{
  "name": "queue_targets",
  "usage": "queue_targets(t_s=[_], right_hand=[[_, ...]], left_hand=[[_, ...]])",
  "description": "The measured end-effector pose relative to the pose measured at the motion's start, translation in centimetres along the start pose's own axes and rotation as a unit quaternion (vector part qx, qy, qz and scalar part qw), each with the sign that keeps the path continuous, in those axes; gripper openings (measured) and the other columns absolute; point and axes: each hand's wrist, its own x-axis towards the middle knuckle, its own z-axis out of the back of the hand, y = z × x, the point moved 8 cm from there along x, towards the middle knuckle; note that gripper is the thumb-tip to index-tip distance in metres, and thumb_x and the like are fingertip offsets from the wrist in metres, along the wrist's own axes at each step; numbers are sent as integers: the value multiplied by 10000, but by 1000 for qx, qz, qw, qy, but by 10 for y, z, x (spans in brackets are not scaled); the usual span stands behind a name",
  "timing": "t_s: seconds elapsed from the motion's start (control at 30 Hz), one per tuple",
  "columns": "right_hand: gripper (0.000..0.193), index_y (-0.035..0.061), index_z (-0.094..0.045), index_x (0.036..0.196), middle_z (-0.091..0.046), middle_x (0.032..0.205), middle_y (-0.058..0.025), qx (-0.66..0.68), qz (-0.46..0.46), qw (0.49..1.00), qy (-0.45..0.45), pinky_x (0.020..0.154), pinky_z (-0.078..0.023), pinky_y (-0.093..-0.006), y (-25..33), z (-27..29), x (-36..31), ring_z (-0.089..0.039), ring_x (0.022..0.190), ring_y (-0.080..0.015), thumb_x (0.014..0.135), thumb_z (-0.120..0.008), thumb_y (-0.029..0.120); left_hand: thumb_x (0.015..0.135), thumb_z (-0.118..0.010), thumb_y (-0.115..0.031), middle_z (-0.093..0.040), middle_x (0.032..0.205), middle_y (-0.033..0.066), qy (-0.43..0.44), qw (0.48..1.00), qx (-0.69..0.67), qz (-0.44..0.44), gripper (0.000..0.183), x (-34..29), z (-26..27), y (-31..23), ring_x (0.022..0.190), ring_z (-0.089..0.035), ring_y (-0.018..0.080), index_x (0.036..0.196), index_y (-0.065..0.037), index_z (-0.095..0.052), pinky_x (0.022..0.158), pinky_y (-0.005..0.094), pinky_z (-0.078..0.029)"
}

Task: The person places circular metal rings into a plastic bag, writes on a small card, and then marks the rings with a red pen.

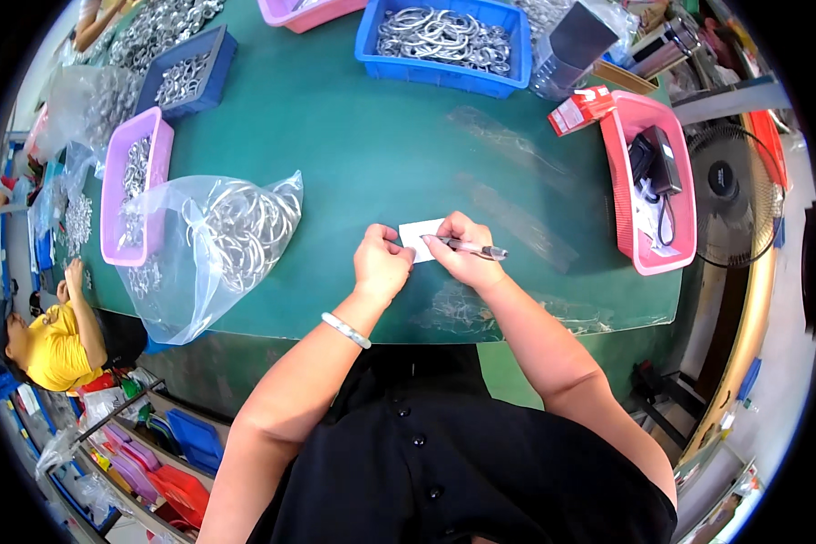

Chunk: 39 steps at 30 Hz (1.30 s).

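A small white slip of paper (415, 233) lies on the green table in front of me. My left hand (383, 264) is closed, thumb and fingers at the slip's left edge. In my right hand (467, 256) is a pen (486, 250), dark and clear, its tip side over the paper and its back end pointing right. Left of my hands rests a clear plastic bag (177, 272) with shiny metal rings (249, 231) inside.
Blue bins (512, 83) and pink bins (109, 243) of metal parts stand far and left. At right are a pink basket (618, 181) with a black adapter, a red-white box (578, 111) and a fan (733, 181). A person in yellow (59, 349) sits at far left.
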Motion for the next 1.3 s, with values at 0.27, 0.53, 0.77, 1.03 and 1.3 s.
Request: queue_targets(t_s=[0.27, 0.53, 0.77, 1.03, 1.3], right_hand=[[216, 52, -483, 612, -498, 524, -32, -36, 71, 996, -26, 424, -365, -239, 3, -2, 6, -454, 465, -90, 686, -678, 107], [192, 58, -483, 608, -489, 535, -80, -34, 85, 996, -21, 424, -375, -290, 3, -1, 9, -487, 466, -195, 679, -652, 115], [218, 56, -447, 598, -486, 535, -84, -37, 116, 993, -6, 422, -371, -305, 9, -2, 2, -480, 466, -211, 677, -645, 99], [222, 61, -435, 589, -478, 535, -86, -53, 102, 993, 4, 421, -371, -303, 6, -2, 1, -471, 464, -218, 681, -636, 85], [217, 57, -464, 603, -503, 528, -66, -22, 67, 997, -11, 427, -381, -276, 5, 5, 0, -483, 463, -161, 687, -652, 124]], left_hand=[[676, -613, 5, -552, 685, 84, -3, 1000, 28, 6, 319, 9, 4, -13, 544, -567, 148, 938, 39, -435, 451, 255, -468], [648, -623, -42, -561, 696, 96, -14, 999, 33, 23, 305, 13, 5, -10, 631, -587, 196, 907, 14, -471, 565, 301, -479], [646, -624, -40, -561, 692, 96, -13, 999, 24, 31, 299, 8, 3, -4, 619, -588, 194, 898, 13, -471, 560, 301, -478], [653, -620, -27, -553, 695, 86, -22, 999, 32, 18, 297, 7, 3, -1, 601, -571, 177, 903, 13, -464, 532, 283, -471], [646, -633, -60, -567, 725, 92, -26, 998, 47, 34, 309, 6, 4, 2, 662, -576, 199, 908, 7, -482, 607, 302, -474]])
